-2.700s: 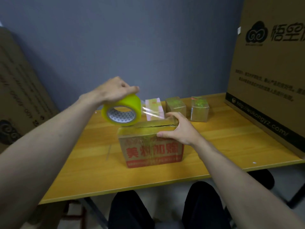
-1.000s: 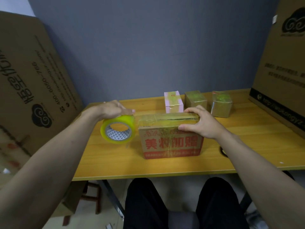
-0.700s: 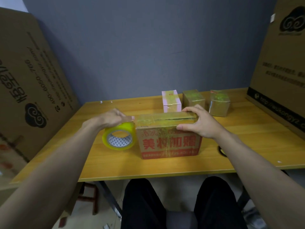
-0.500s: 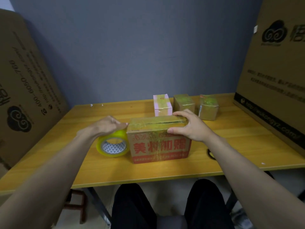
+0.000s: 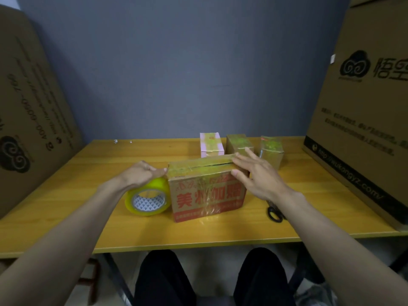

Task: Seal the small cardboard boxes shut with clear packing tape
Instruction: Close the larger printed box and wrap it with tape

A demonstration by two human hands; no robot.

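Fingers (image 5: 244, 161) of right hand (image 5: 257, 177) flat, pressing box (image 5: 207, 191) lid; left hand (image 5: 143, 175) gripping tape roll (image 5: 148, 199) beside box. Mid-seal, probably; next, cutting tape.

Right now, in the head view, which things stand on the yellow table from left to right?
tape roll → red-printed box → scissors. In the row behind: pink box → brown box → taped box. The large carton is farthest right.
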